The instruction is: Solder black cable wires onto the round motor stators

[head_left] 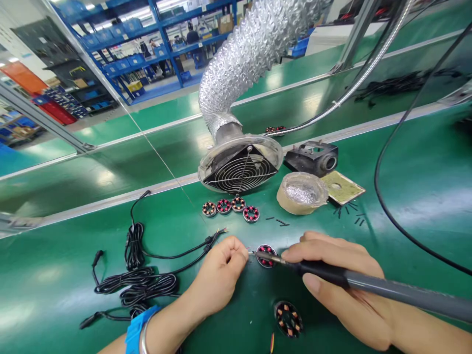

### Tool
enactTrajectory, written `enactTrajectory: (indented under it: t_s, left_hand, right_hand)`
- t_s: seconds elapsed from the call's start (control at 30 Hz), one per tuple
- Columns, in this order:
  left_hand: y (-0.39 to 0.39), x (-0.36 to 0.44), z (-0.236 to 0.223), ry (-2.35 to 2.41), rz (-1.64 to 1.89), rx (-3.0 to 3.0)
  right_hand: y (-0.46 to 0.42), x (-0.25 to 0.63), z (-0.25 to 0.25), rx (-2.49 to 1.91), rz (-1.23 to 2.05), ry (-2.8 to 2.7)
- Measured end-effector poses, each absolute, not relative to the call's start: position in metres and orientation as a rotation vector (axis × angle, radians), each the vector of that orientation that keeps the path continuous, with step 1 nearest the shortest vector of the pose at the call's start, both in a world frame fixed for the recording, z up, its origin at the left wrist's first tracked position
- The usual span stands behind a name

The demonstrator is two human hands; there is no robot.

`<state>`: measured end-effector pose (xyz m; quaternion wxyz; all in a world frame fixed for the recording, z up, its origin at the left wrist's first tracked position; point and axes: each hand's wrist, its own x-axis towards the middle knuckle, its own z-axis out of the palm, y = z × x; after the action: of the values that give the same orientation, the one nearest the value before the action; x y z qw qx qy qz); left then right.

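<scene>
My right hand (339,280) is closed around a soldering iron (324,273), held like a pen. Its metal tip reaches over a small round motor stator (266,260) with red windings, lying on the green bench. At the stator's left edge, my left hand (224,268) pinches a thin, silvery wire (251,252); most of it is hidden by the fingers. Whether iron tip and wire touch, I cannot tell. Nearer to me lies another stator (288,319) with copper windings. A short piece of coloured wire (272,342) shows beside it.
Several coiled black cables (147,285) lie left. Behind the work stand a row of stators (223,206) and a fume hood (241,164) on a foil duct. At the right are a tape-ringed dish (302,192), a soldering iron stand (312,158), a yellow sponge (342,187) and black tubing bits (282,222).
</scene>
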<state>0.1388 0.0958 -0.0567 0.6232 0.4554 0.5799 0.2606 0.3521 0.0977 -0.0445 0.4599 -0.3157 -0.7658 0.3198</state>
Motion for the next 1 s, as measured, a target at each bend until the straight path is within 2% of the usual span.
enactTrajectory:
  t_s: [0.8, 1.0]
  left_hand:
    - [0.0954, 0.1378, -0.0593, 1.321, 0.605, 1.059]
    - [0.0958, 0.1388, -0.0574, 1.314, 0.600, 1.060]
  right_hand:
    - [0.0926, 0.3538, -0.0417, -0.730, 0.674, -1.946]
    - [0.0959, 0.3480, -0.0480, -0.767, 0.549, -1.924]
